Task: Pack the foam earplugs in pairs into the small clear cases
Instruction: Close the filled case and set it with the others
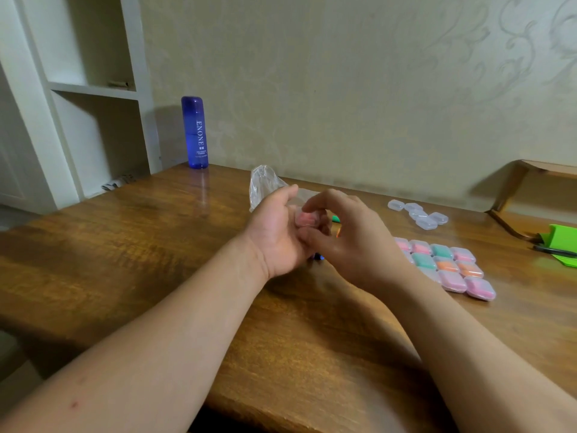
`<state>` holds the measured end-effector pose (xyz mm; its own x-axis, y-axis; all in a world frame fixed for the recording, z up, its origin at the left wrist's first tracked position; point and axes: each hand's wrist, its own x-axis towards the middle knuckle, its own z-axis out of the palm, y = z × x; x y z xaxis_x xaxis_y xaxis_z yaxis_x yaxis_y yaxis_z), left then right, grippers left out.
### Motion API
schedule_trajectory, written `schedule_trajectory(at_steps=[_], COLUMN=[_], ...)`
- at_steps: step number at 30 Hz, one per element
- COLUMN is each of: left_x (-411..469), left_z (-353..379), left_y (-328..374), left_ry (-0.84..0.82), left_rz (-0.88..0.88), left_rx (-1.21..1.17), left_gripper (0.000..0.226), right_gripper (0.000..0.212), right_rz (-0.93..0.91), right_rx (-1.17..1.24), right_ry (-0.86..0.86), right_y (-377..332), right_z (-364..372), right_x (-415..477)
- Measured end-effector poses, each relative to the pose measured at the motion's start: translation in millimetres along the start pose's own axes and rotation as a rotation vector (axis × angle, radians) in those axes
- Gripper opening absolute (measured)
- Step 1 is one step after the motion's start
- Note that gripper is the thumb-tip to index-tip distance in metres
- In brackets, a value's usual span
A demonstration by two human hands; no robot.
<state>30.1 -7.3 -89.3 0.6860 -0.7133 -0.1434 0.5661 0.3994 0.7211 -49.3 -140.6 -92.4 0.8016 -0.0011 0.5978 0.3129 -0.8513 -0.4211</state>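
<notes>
My left hand (274, 235) holds a small clear case (307, 218) with pink foam earplugs inside, above the middle of the wooden table (125, 251). My right hand (352, 242) pinches the same case from the right, thumb below and fingers on top. Loose earplugs, one green (335, 218) and one orange (338, 232), peek out behind my fingers. To the right lie several filled cases (449, 267) in rows, pink, teal and orange. Several empty clear cases (418, 214) sit farther back.
A crumpled clear plastic bag (263, 185) lies behind my left hand. A tall blue bottle (195, 132) stands at the back left by a white shelf (93, 89). Green paper (562, 242) with a black pen (554, 251) lies at the right edge.
</notes>
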Motion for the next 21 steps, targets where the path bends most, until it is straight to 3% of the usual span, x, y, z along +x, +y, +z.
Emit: schedule_trajectory(at_steps=[3, 6, 8, 12, 21], left_x=[-1.0, -3.6, -1.5, -3.2, -5.3], left_z=[1.9, 7.0, 7.2, 7.0, 9.8], left_y=[-1.2, -5.2, -8.2, -9.4, -10.8], left_ry=[-0.010, -0.059, -0.047, -0.034, -0.035], left_rz=[0.020, 0.076, 0.124, 0.167, 0.229], left_rx=[0.049, 0.181, 0.249, 0.272, 0.299], left_gripper=[0.059, 0.038, 0.023, 0.016, 0.022], right_gripper=[0.018, 0.030, 0.042, 0.075, 0.067], right_rz=[0.014, 0.117, 0.145, 0.145, 0.126], right_rx=[0.009, 0.083, 0.117, 0.161, 0.115], right_ry=[0.052, 0.093, 0.099, 0.032, 0.045], right_y=[1.9, 7.9, 11.9, 15.2, 20.8], right_z=[-1.1, -3.9, -5.3, -8.3, -4.2], right_x=[1.3, 2.1, 0.6, -3.6, -4.7])
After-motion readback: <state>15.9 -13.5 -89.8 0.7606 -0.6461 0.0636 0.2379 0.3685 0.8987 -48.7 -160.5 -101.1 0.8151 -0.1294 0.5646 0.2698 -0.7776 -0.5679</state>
